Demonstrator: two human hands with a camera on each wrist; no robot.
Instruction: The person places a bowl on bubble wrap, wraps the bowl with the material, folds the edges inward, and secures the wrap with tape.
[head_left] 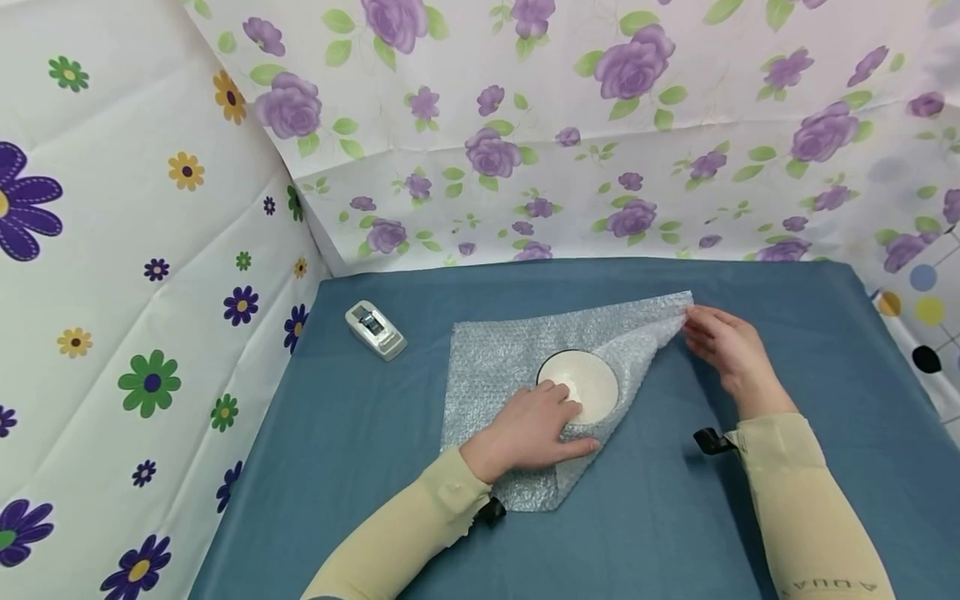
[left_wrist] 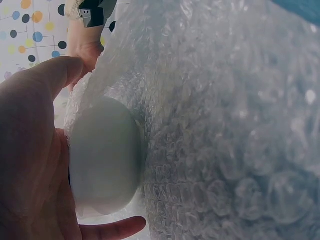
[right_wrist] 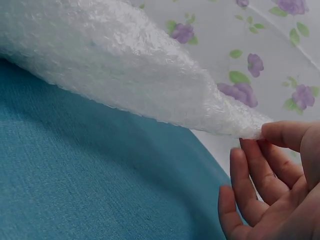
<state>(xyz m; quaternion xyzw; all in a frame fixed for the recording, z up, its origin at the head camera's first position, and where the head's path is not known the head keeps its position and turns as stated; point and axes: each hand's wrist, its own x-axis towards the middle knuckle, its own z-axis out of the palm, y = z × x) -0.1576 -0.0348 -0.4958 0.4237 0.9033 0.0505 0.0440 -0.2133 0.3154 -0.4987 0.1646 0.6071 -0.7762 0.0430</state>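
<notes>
From the head, a round white bowl with a thin dark rim (head_left: pixel 592 387) sits on a silvery sheet of bubble wrap (head_left: pixel 483 367), on top of a blue cloth (head_left: pixel 337 458). The left hand (head_left: pixel 532 425) comes in from eight o'clock and rests loose fingers on the bowl. The right hand (head_left: pixel 723 354), near two o'clock, pinches a corner of the wrap. Well apart from the bowl, between nine and ten o'clock, lies a small white plastic gadget with a black part in the middle (head_left: pixel 375 329).

From the left wrist, the left palm is at nine o'clock of the bowl, and the bumpy wrap is at three. Part of the right arm shows near twelve.

From the right wrist, the right thumb and a finger squeeze the wrap's tip. The wrap stretches from there toward ten o'clock. The blue cloth is at seven o'clock, and a white sheet with purple flowers (right_wrist: pixel 280 65) is at one.
</notes>
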